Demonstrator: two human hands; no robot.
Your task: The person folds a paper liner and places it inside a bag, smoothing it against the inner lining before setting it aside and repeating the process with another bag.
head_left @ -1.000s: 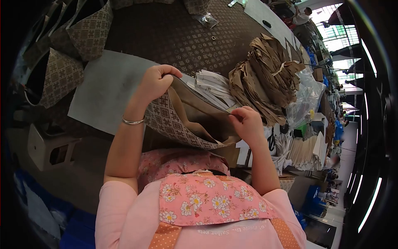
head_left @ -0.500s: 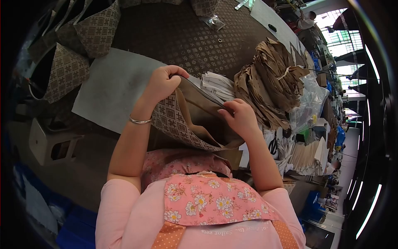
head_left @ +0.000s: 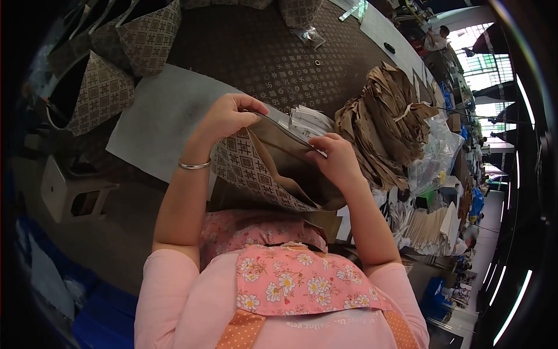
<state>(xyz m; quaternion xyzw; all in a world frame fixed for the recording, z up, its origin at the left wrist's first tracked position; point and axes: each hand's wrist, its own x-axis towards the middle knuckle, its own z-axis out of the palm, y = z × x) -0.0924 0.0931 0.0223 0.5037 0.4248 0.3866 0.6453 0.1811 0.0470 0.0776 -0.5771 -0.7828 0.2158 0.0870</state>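
A brown bag with a square lattice pattern outside and a plain tan lining hangs in front of my apron, its mouth facing up. My left hand pinches the far rim at its left end, thumb and fingers closed on the dark edge. Farther right along that same rim, my right hand grips the edge between thumb and fingers. The rim runs taut between both hands. The bag's lower part is hidden behind its near wall and my arms.
A grey sheet lies on the patterned table covering. Bundled brown strips and white folded pieces lie at the right. Similar patterned bags stand at the left, above a plastic stool. A co-worker is far off.
The view has shifted slightly, so the surroundings sit a little farther right. My right hand has turned a little on the rim; both hands keep hold of the bag.
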